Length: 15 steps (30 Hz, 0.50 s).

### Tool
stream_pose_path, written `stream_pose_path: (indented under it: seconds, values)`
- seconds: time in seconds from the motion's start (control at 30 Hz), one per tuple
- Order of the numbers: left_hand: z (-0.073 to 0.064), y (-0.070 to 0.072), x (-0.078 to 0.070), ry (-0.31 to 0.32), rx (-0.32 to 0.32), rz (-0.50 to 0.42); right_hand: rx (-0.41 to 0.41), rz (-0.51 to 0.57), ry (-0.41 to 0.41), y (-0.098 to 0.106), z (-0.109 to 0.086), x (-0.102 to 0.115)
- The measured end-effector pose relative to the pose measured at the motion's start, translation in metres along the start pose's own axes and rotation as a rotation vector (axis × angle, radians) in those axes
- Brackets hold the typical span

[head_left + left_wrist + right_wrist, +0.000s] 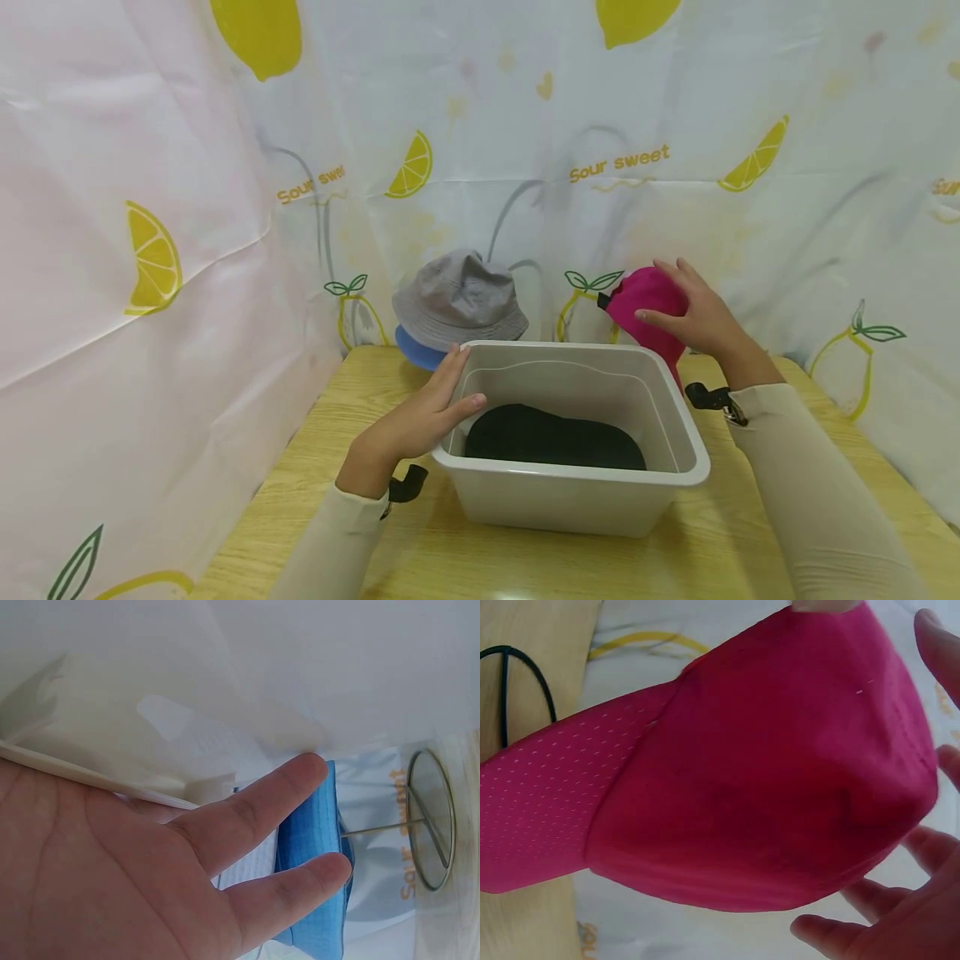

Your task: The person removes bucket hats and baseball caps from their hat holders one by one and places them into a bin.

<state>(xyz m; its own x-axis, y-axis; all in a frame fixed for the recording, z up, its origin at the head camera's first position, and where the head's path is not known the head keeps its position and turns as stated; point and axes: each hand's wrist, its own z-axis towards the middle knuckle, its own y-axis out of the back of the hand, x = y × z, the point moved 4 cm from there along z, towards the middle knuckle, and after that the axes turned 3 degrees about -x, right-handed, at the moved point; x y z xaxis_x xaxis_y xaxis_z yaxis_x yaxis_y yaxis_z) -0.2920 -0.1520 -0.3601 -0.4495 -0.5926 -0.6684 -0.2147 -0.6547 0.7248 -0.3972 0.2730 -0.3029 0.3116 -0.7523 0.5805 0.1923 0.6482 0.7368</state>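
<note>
A pink cap (647, 302) with a perforated brim is tilted behind the right rear corner of a light grey plastic box (570, 500). My right hand (697, 312) is spread round its crown, fingers loosely bent; the right wrist view shows fingertips (874, 900) by the crown's edge, contact hard to tell. My left hand (420, 417) lies along the box's left wall with fingers extended. Inside the box is a dark, rounded fabric item (555, 437), apparently a cap. A grey bucket hat (461, 296) sits above a blue hat (420, 348) behind the box.
The box stands on a wood-grain table (300, 492). A lemon-print sheet (480, 100) hangs behind and to the left. A wire stand (431, 821) is near the blue hat, and a dark wire loop (506, 651) lies near the pink cap's brim.
</note>
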Motion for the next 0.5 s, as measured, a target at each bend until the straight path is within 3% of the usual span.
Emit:
stream_pose_path:
  seconds: [0.5]
  values:
    - [0.000,0.000,-0.001,0.005,0.004,-0.006,-0.027,0.100,-0.050,-0.008,0.009,-0.020]
